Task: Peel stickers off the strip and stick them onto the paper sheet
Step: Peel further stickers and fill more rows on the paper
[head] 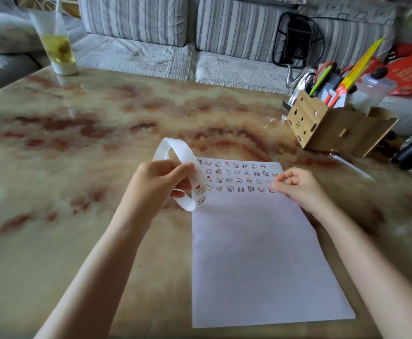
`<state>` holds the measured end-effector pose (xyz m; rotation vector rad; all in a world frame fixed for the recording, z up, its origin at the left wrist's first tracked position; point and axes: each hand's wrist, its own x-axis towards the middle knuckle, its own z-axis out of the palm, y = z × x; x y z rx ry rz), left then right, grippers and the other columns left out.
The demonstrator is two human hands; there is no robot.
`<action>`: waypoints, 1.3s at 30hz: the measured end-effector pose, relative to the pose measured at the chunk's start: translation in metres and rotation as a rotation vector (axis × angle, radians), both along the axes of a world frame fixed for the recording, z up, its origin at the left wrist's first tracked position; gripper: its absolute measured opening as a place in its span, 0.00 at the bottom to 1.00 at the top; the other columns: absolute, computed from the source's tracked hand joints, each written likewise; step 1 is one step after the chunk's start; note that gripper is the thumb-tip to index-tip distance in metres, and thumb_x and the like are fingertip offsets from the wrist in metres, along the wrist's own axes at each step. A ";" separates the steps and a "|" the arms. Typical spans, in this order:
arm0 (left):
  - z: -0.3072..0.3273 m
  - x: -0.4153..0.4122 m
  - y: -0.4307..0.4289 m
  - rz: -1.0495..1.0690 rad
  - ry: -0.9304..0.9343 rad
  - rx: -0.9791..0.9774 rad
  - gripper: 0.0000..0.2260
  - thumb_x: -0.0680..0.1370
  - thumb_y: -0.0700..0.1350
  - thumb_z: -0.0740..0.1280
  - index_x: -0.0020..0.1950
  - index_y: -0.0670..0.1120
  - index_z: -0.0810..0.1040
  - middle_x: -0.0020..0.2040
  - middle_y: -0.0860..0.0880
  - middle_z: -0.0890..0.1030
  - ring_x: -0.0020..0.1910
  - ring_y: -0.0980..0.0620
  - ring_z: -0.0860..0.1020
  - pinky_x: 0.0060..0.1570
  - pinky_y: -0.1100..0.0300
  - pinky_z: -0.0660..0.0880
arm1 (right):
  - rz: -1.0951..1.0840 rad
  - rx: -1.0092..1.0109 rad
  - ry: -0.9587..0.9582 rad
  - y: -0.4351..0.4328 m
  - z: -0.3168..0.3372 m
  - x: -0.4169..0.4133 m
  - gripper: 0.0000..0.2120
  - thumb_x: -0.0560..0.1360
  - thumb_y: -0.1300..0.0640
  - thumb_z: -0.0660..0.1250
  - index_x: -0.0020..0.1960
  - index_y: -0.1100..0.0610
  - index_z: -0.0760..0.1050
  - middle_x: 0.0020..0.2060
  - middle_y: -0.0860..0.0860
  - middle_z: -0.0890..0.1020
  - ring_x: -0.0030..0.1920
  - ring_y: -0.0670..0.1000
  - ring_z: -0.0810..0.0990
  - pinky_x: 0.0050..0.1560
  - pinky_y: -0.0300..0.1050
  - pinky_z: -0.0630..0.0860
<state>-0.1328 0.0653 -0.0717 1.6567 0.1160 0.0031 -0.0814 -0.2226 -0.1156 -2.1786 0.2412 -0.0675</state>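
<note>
Shiny marble table (102, 123) w/ red-brown swirls fills most of the view, and a grey striped sofa (136, 33) sits behind it. White paper sheet (256, 253) lies flat on the table, near the front, a bit to the right. Its top part has 4 rows of small cartoon stickers (236, 177) stuck on; the rest of the sheet is bare. Left hand (161, 182) pinches a long white sticker strip (175, 152) between thumb & fingers, just at the sheet's top left corner. That strip curls up in a loop above the hand and hangs down below it, w/ 2 little stickers on the lower bit. Right hand (297, 184) rests on the sheet's right edge, fingers curled close together, fingertips pressing down at the end of the 4th row. Can't tell if a sticker is under them. Tall clear glass of yellow drink (58, 50) stands far back on the left. Wooden box w/ pens and scissors (322, 121) sits back right, by a silver kettle (297, 81).
</note>
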 end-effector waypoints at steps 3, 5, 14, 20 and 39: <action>0.001 -0.001 0.000 0.000 0.002 -0.015 0.08 0.76 0.44 0.68 0.39 0.45 0.83 0.35 0.50 0.85 0.35 0.57 0.82 0.38 0.64 0.79 | -0.010 0.054 -0.002 0.001 0.004 -0.002 0.04 0.74 0.66 0.68 0.48 0.63 0.75 0.28 0.52 0.74 0.21 0.39 0.70 0.22 0.27 0.64; 0.003 -0.001 -0.001 0.008 0.001 -0.038 0.08 0.77 0.44 0.67 0.40 0.44 0.82 0.34 0.50 0.84 0.33 0.58 0.82 0.36 0.64 0.78 | -0.012 0.079 0.001 0.003 0.008 -0.004 0.03 0.75 0.65 0.67 0.49 0.62 0.75 0.29 0.53 0.75 0.21 0.39 0.70 0.23 0.28 0.65; 0.006 -0.001 -0.002 0.028 -0.061 -0.062 0.09 0.78 0.43 0.66 0.43 0.39 0.82 0.33 0.50 0.84 0.31 0.56 0.81 0.32 0.66 0.78 | 0.328 0.165 -0.331 0.094 0.050 -0.053 0.03 0.76 0.59 0.68 0.44 0.54 0.79 0.38 0.49 0.84 0.40 0.43 0.81 0.42 0.39 0.74; 0.007 -0.001 -0.001 0.094 -0.109 -0.069 0.09 0.77 0.43 0.67 0.38 0.45 0.81 0.29 0.52 0.82 0.29 0.58 0.81 0.31 0.65 0.78 | 0.386 0.289 -0.317 0.132 0.053 -0.057 0.08 0.71 0.60 0.73 0.48 0.54 0.76 0.40 0.49 0.84 0.41 0.46 0.82 0.48 0.47 0.76; 0.006 -0.003 -0.004 -0.054 -0.034 -0.049 0.07 0.76 0.44 0.68 0.42 0.43 0.84 0.38 0.45 0.85 0.39 0.54 0.83 0.44 0.61 0.81 | 0.346 0.354 -0.401 0.129 0.045 -0.054 0.06 0.72 0.65 0.72 0.43 0.54 0.80 0.36 0.49 0.83 0.35 0.45 0.79 0.35 0.40 0.78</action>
